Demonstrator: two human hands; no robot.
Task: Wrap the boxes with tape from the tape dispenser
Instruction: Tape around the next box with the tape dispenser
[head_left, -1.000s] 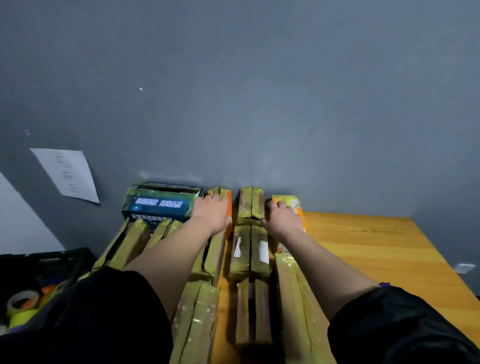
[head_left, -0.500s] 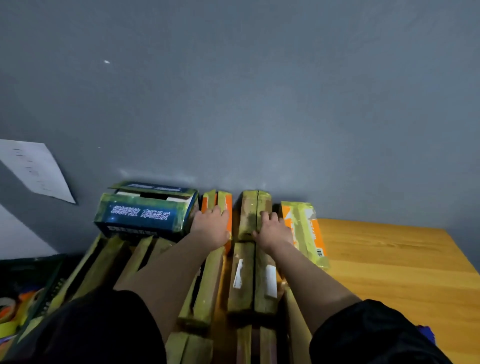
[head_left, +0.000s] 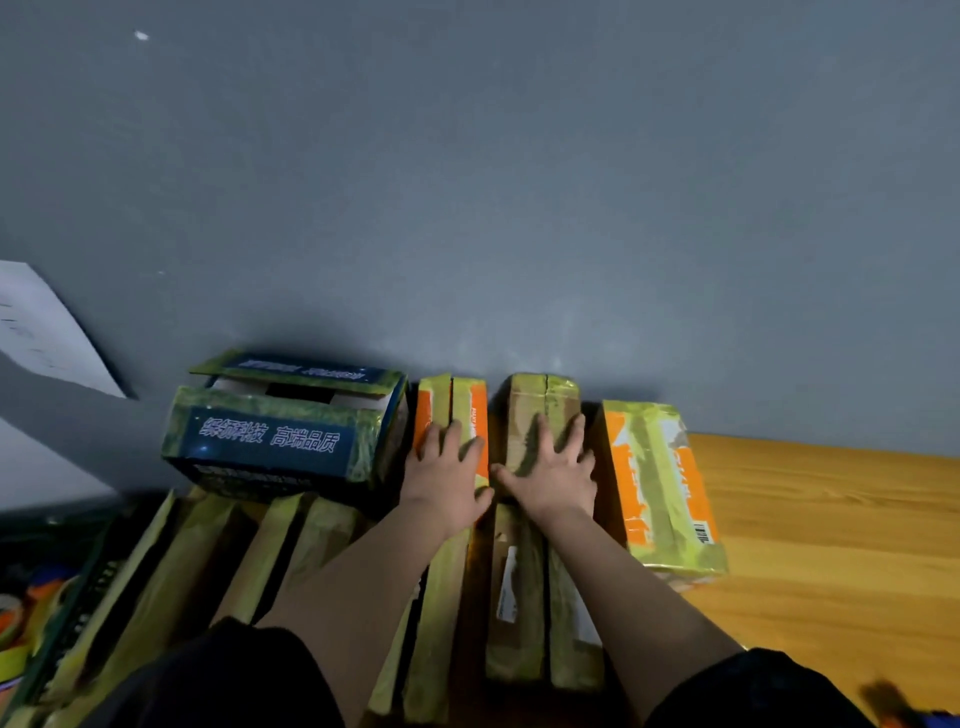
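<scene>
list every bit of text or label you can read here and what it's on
"绿颁科技 高端品质" as best it reads, the first half blurred: front of the blue box.
Flap of the same box: white print, too blurred.
Narrow orange box under the left hand: vertical print, unreadable.
Wide orange box: barcode and lettering, too small.
White labels on the brown box: blurred.
Paper sheet on the wall: faint marks, unreadable.

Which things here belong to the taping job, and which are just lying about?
Job: left hand flat on the orange box; right hand flat on the brown box; blue box; orange-and-white box.
Lying about: paper sheet on wall; tape rolls.
</scene>
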